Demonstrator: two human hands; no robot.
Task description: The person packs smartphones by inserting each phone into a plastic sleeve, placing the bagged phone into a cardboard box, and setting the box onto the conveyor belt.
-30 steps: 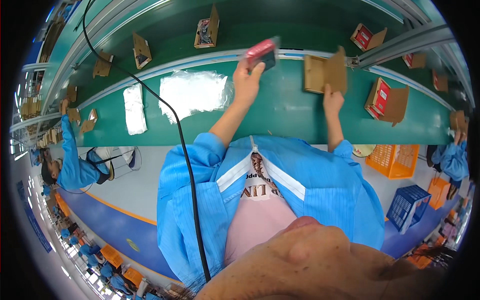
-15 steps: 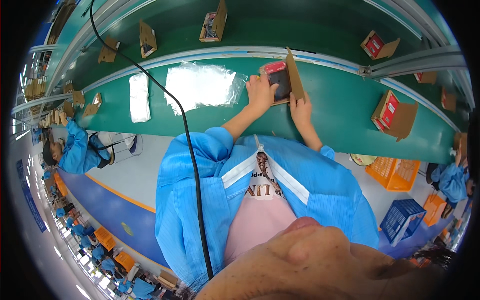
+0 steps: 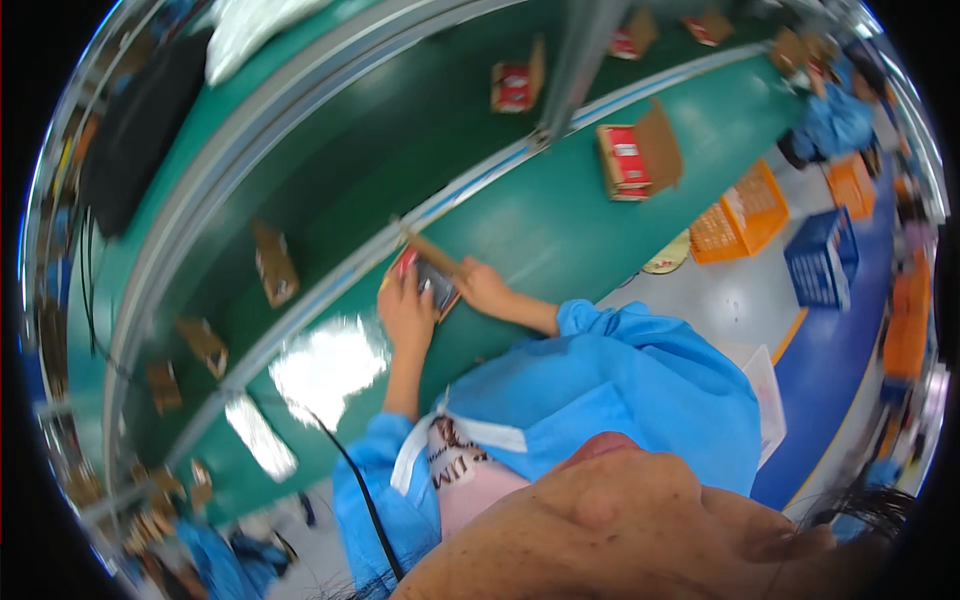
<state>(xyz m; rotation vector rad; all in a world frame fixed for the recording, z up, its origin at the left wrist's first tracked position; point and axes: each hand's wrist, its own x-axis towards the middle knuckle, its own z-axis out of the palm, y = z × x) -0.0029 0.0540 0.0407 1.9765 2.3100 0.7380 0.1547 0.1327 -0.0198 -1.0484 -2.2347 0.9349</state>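
Note:
An opened cardboard box (image 3: 448,312) lies on the green workbench (image 3: 530,225) in front of me, its brown lid flap (image 3: 432,253) raised. Inside are a dark, flat item (image 3: 441,288), whose kind I cannot make out, and a red packet (image 3: 405,262) at the far end. My left hand (image 3: 405,308) rests over the box's left side, fingers stretched across the contents. On the other side, my right hand (image 3: 483,288) is closed on the box near the flap; its fingertips are partly hidden.
Shiny clear plastic bags (image 3: 328,368) and a narrow silvery stack (image 3: 260,437) lie to the left. An open box with red packets (image 3: 628,160) stands right. Beyond the rail, more boxes (image 3: 275,265) sit on a green surface. Orange (image 3: 740,215) and blue (image 3: 820,258) crates stand on the floor.
The view has swung to the right and tilted, so the bench now runs diagonally and blurs in places. Both my hands remain at the same box; my left fingers reach further over its contents.

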